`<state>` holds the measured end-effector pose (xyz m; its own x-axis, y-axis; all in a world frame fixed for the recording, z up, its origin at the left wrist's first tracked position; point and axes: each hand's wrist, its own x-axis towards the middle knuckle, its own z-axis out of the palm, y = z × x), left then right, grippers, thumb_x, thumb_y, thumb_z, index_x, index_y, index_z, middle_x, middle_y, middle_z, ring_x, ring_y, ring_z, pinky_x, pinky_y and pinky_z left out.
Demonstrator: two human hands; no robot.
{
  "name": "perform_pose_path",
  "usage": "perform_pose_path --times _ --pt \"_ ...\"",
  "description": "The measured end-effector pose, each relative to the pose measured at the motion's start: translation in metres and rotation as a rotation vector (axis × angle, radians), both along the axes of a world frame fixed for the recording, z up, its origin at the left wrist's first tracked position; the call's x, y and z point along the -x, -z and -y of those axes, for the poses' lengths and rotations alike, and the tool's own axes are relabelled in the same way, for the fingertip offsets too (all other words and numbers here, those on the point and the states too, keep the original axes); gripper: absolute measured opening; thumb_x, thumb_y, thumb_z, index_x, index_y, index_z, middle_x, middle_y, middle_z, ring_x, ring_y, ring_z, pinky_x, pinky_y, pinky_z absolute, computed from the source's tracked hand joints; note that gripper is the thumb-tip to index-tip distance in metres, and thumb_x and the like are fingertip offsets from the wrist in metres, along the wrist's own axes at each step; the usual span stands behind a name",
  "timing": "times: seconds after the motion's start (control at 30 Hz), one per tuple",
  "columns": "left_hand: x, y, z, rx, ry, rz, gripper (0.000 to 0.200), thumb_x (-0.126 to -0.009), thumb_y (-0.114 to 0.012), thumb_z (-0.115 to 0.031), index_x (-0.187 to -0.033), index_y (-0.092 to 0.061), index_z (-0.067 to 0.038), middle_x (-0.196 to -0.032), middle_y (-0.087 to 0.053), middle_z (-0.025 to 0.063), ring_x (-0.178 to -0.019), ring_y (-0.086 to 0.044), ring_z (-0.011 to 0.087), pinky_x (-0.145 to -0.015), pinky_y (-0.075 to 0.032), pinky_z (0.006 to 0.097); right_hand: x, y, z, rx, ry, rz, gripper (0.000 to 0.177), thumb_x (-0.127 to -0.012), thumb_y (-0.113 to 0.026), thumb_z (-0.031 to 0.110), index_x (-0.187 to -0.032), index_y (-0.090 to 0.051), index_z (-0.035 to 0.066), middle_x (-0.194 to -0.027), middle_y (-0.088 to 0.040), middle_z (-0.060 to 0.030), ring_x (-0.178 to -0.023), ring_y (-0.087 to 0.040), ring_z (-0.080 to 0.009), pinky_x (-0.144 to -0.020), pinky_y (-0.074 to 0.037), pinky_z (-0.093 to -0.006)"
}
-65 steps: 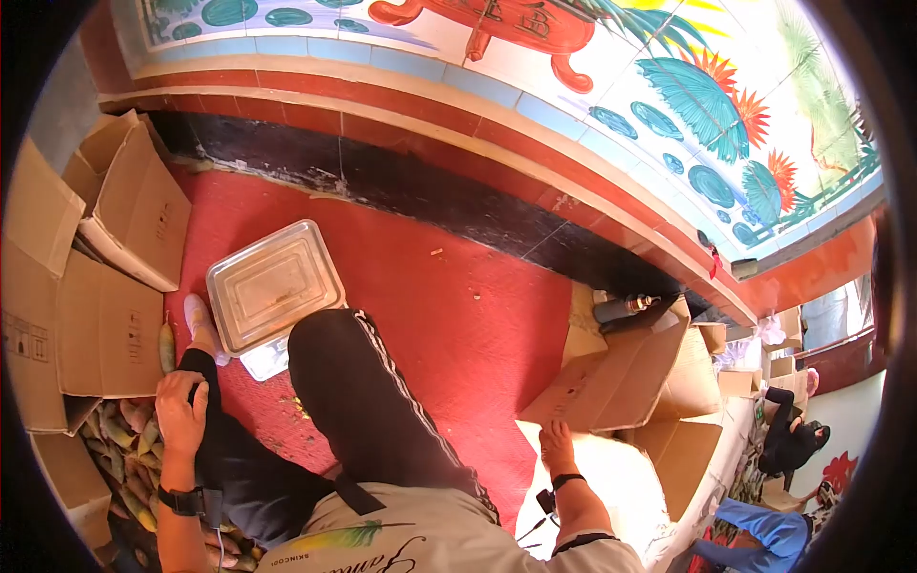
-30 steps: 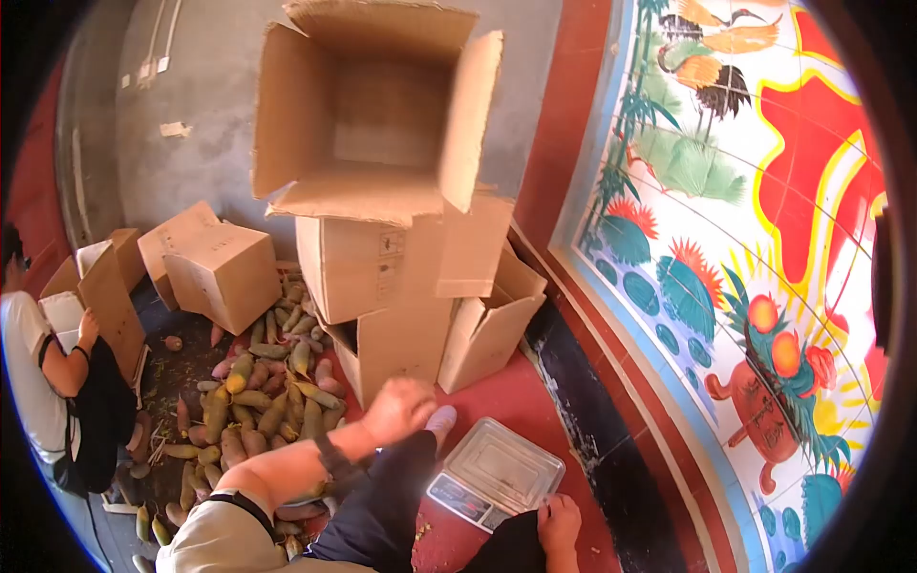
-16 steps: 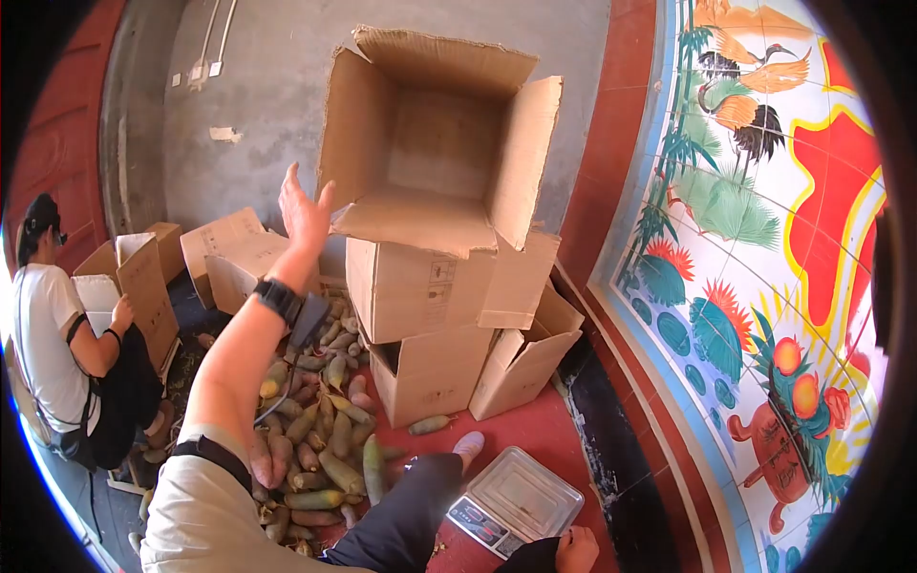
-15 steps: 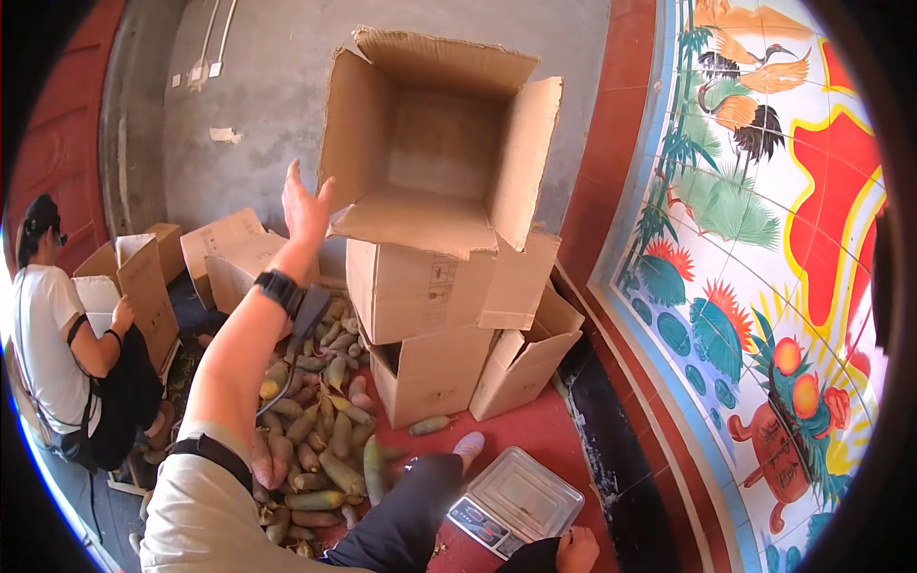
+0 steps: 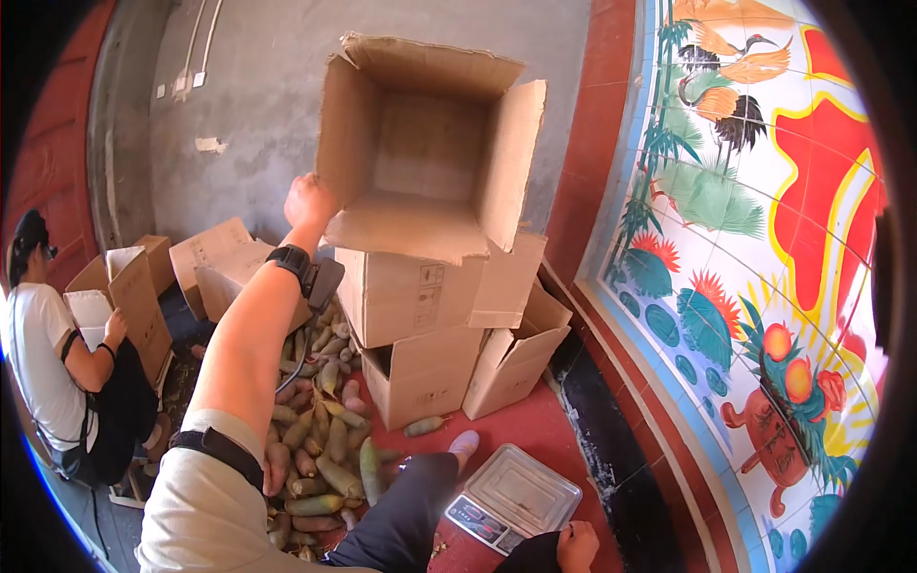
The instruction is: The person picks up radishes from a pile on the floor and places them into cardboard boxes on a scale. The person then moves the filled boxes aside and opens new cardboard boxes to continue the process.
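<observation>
A large cardboard box (image 5: 423, 218) lies on its side on top of other boxes, its open mouth and spread flaps facing me. At its left edge, my left hand (image 5: 310, 202) is closed on the cardboard, the fingertips hidden from view. Beside the digital scale (image 5: 516, 497) on the red floor is my right hand (image 5: 577, 546), low in view and partly cut off. Its fingers look curled, and I cannot make out whether anything is in them.
Beneath the box are stacked cartons (image 5: 411, 296). Green and pinkish radishes (image 5: 325, 458) cover the floor at left, with one loose radish (image 5: 426, 426) by the cartons. A seated person (image 5: 57, 353) handles a carton at far left. A tiled mural (image 5: 716, 239) fills the right wall.
My left hand has gone from spread fingers beside the box to a closed grip at its left edge. The view has shifted slightly. My right hand stays by the scale.
</observation>
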<state>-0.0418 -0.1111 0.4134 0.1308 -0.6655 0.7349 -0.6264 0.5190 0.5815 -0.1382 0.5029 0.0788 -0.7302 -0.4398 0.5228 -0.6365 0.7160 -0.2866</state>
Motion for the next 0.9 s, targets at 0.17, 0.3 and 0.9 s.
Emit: perform_pose_path --times 0.17,0.3,0.9 --pt "0.0 0.004 -0.019 0.207 0.249 -0.307 0.028 -0.087 -0.048 -0.028 -0.09 -0.06 -0.003 -0.079 -0.059 0.0194 -0.083 -0.057 0.0369 -0.074 -0.045 0.0422 0.0 0.002 -0.002 0.029 0.009 0.009 0.014 -0.081 -0.055 0.014 -0.079 -0.06 0.001 -0.077 -0.058 -0.0171 -0.074 -0.057 -0.0341 -0.066 -0.047 -0.0413" --pt "-0.007 -0.008 -0.042 0.279 0.363 -0.364 0.026 -0.088 -0.05 -0.023 -0.079 -0.052 0.002 -0.072 -0.052 0.0204 -0.065 -0.048 0.0342 -0.064 -0.042 0.0384 0.0 0.0 -0.005 0.033 0.007 0.015 0.014 -0.081 -0.055 0.014 -0.08 -0.06 0.001 -0.078 -0.059 -0.0168 -0.075 -0.057 -0.0339 -0.067 -0.047 -0.041" --pt "-0.09 -0.017 -0.189 0.426 1.016 -0.717 0.018 -0.092 -0.053 -0.013 -0.099 -0.06 0.003 -0.089 -0.061 -0.0012 -0.08 -0.05 0.0035 -0.072 -0.042 0.0193 0.04 -0.055 0.02 0.437 -0.126 0.124 0.023 -0.079 -0.059 0.015 -0.097 -0.058 0.001 -0.094 -0.057 -0.017 -0.084 -0.057 -0.031 -0.072 -0.047 -0.0387"
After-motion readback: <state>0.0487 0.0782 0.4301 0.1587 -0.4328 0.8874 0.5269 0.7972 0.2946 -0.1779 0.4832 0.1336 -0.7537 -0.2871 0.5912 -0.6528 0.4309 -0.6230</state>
